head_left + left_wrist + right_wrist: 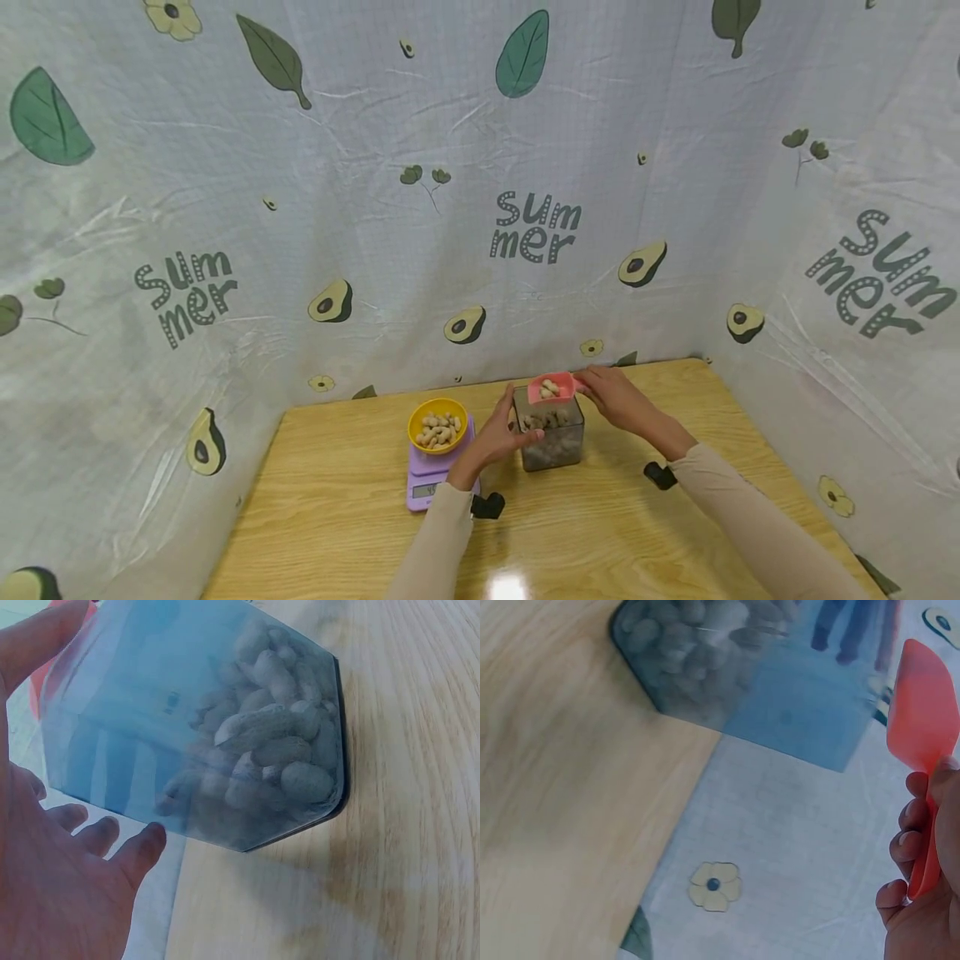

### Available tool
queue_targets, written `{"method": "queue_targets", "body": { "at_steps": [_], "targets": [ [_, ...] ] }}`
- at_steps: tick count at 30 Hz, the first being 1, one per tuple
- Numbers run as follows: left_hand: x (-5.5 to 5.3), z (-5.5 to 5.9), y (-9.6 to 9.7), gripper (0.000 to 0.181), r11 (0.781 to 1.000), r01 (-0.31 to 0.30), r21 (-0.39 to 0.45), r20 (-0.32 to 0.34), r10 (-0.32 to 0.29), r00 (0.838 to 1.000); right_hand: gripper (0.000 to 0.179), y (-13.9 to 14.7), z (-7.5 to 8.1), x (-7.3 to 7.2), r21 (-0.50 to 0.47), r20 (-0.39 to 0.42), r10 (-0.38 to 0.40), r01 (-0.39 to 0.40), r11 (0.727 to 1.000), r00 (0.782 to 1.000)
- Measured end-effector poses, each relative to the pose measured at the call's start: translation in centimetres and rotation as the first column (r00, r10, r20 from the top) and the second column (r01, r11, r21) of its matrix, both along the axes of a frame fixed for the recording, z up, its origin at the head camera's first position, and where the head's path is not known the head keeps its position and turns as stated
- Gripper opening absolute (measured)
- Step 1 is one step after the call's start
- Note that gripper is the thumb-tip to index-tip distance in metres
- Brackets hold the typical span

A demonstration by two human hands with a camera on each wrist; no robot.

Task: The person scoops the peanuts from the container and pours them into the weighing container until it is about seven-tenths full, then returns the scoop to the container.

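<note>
Peanuts sit in the pink scoop the right grip holds at the mouth of the container the left grip clasps; a level scoop should prevent spills.

We see a makeshift, screened-off workspace, room type unclear: wrinkled white, avocado-printed sheeting behind and beside a yellowish, wood-grain, flat-topped table.

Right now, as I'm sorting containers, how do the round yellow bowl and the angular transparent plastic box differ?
The bowl is opaque; the box shows peanuts through its walls. The box looks taller than the bowl. The bowl sits on a purple digital scale; the left hand holds the box. Both contain peanuts.
</note>
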State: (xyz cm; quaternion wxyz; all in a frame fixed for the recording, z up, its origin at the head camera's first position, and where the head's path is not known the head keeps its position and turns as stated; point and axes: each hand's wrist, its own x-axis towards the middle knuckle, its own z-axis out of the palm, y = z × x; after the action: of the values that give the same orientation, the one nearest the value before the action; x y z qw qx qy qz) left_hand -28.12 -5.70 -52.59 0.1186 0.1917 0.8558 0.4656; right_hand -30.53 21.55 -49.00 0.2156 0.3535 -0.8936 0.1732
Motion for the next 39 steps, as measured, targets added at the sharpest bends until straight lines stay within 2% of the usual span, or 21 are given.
{"method": "queue_targets", "body": {
  "at_steps": [7, 12, 17, 22, 25, 30, 34, 39],
  "targets": [
    [0.1, 0.8, -0.8, 0.109, 0.999, -0.038, 0.033, -0.032, 0.039, 0.999, 0.017, -0.6, 1.5, -0.3, 0.005, -0.032, 0.029, -0.028, 1.0, 0.999],
    [0.2, 2.0, -2.1, 0.104, 0.997, -0.075, 0.035, -0.083, 0.077, 0.994, 0.017, -1.5, 2.6, -0.5, -0.004, -0.026, 0.042, -0.042, 0.999, 0.999],
    [0.5, 3.3, -3.9, 0.103, 0.991, -0.113, 0.066, -0.101, 0.119, 0.988, 0.019, -2.7, 3.1, -0.8, 0.005, -0.022, 0.052, -0.052, 0.999, 0.998],
    [0.8, 4.2, -5.9, 0.103, 0.984, -0.171, 0.049, -0.148, 0.176, 0.973, 0.021, -4.3, 3.6, -1.1, -0.008, -0.014, 0.067, -0.068, 0.998, 0.998],
    [0.9, 4.5, -7.2, 0.102, 0.977, -0.211, 0.019, -0.202, 0.211, 0.956, 0.022, -5.5, 3.7, -1.3, -0.016, 0.003, 0.085, -0.085, 0.996, 0.996],
    [0.8, 4.1, -9.5, 0.101, 0.965, -0.261, -0.017, -0.256, 0.248, 0.934, 0.023, -7.4, 3.4, -1.7, -0.039, -0.001, 0.123, -0.123, 0.992, 0.992],
    [0.7, 3.4, -10.8, 0.102, 0.96, -0.279, -0.028, -0.23, 0.265, 0.936, 0.025, -8.8, 2.8, -2.0, -0.043, -0.033, 0.138, -0.14, 0.989, 0.99],
    [0.9, 2.1, -12.1, 0.104, 0.955, -0.296, -0.034, -0.184, 0.285, 0.941, 0.024, -10.8, 2.3, -2.5, 0.009, 0.053, 0.114, -0.114, 0.993, 0.992]
  ]
}}
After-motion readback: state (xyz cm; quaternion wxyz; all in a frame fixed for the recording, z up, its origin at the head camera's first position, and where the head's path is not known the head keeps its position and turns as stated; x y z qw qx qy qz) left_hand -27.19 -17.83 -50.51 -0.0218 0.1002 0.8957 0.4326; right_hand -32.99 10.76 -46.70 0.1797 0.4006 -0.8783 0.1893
